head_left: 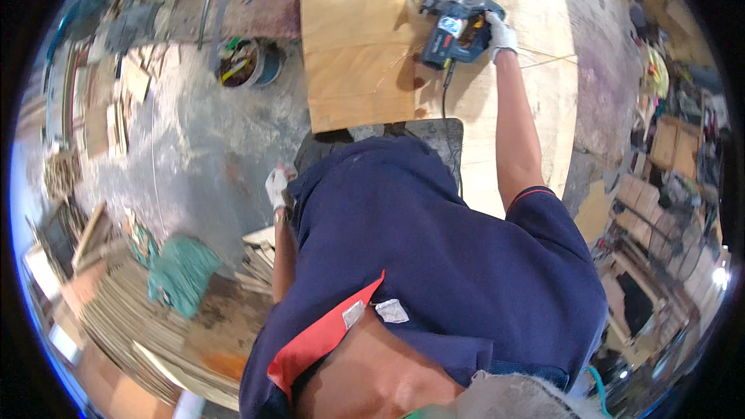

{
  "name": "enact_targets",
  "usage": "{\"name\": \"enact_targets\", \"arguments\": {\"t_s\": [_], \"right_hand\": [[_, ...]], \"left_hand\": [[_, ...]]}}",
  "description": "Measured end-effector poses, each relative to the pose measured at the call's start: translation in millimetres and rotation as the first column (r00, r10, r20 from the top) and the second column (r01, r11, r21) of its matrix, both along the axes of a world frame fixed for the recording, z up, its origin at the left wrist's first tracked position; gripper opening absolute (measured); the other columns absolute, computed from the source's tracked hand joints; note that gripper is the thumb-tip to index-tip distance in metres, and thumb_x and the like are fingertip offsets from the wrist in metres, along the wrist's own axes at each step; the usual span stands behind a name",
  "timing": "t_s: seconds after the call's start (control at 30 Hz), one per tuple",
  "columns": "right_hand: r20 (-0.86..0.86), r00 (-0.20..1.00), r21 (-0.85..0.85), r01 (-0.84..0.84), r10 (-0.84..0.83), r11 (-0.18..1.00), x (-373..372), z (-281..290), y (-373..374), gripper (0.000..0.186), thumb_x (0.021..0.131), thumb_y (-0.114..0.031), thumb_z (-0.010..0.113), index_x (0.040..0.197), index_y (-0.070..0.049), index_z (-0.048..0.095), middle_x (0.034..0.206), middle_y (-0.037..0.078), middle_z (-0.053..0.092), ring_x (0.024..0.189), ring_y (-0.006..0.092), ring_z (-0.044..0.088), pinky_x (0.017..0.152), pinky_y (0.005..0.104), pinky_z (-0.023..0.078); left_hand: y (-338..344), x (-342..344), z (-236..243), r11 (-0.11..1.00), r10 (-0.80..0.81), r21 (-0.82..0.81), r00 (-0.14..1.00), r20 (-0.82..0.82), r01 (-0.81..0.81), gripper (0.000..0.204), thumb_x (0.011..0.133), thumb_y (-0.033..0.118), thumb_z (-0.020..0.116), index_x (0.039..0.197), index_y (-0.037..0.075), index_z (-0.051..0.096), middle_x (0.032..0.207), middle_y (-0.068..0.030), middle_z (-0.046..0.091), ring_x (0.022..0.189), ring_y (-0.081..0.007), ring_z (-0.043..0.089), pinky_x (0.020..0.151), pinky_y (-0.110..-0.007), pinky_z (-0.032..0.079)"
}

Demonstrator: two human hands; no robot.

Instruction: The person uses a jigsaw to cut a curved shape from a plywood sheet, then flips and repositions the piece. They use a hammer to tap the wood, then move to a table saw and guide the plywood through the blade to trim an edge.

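My right hand [500,33], in a white glove, grips the rear handle of a dark corded power tool [450,23] with a white-and-blue sticker, lying near the top middle on a pale plywood sheet [349,62]. Its black cord [444,105] runs down toward my body over the sheet. My left hand [277,186], also gloved, hangs low beside the left side of my dark blue clothing, away from the plywood; its fingers are partly hidden, so I cannot tell whether it holds anything.
At the left, a bucket [251,62] with mixed items stands on concrete floor [194,155]. Lower left are stacked thin boards [116,318] and a green plastic bag [182,271]. Cardboard boxes [673,147] and clutter line the right side, with wood offcuts [116,124] along the left.
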State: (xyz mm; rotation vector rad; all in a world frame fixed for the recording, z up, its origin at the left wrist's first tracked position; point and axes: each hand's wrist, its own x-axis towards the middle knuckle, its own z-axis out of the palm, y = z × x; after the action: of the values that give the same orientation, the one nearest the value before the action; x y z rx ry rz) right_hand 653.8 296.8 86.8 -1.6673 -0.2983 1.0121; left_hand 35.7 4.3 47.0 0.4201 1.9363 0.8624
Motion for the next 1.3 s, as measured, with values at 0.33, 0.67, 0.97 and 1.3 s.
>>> {"name": "enact_targets", "arguments": {"t_s": [0.33,0.67,0.97,1.3], "right_hand": [[-0.756,0.653,0.285,0.267,0.044,0.921,-82.6,44.5,-47.4,0.029,0.093,-0.026,0.069,0.105,-0.001,0.061,0.101,0.022,0.07,0.074,0.0313,0.063,0.072,0.0446,0.058],[0.049,0.865,0.061,0.496,-0.499,0.866,-294.7,136.5,-96.1,0.007,0.083,-0.009,0.067,0.085,-0.003,0.069,0.07,0.002,0.062,0.057,0.0123,0.056,0.053,0.0295,0.046],[0.348,0.604,-0.249,0.797,-0.717,0.551,-506.2,178.7,-215.4,0.011,0.082,-0.006,0.066,0.092,-0.001,0.069,0.072,0.003,0.065,0.059,0.0091,0.058,0.051,0.0279,0.048],[0.201,0.152,-0.318,0.945,-0.968,0.082,-650.3,156.1,-235.9,0.008,0.079,-0.007,0.069,0.086,-0.003,0.068,0.064,0.001,0.061,0.051,0.0093,0.055,0.047,0.0281,0.041]], "left_hand": [[207.0,-79.6,44.7,0.929,-0.326,0.093,0.909,-0.258,0.359,0.023,0.103,0.021,0.054,0.111,0.004,0.067,0.093,-0.0027,0.067,0.078,-0.0117,0.061,0.07,-0.026,0.049],[493.6,-8.0,88.1,0.167,-0.596,0.218,0.275,-0.755,0.962,0.027,0.098,0.022,0.066,0.113,0.0,0.063,0.097,-0.0138,0.066,0.089,-0.0257,0.063,0.083,-0.037,0.051],[510.1,116.8,41.0,-0.46,-0.317,-0.026,-0.191,-0.929,0.888,0.066,0.089,0.036,0.073,0.141,0.001,0.05,0.142,-0.0218,0.054,0.136,-0.0409,0.047,0.115,-0.048,0.038],[552.1,186.1,19.1,-0.525,-0.127,-0.187,-0.294,-0.947,0.83,0.06,0.092,0.041,0.062,0.143,0.01,0.053,0.155,-0.0184,0.043,0.147,-0.0366,0.034,0.12,-0.053,0.024]]}}
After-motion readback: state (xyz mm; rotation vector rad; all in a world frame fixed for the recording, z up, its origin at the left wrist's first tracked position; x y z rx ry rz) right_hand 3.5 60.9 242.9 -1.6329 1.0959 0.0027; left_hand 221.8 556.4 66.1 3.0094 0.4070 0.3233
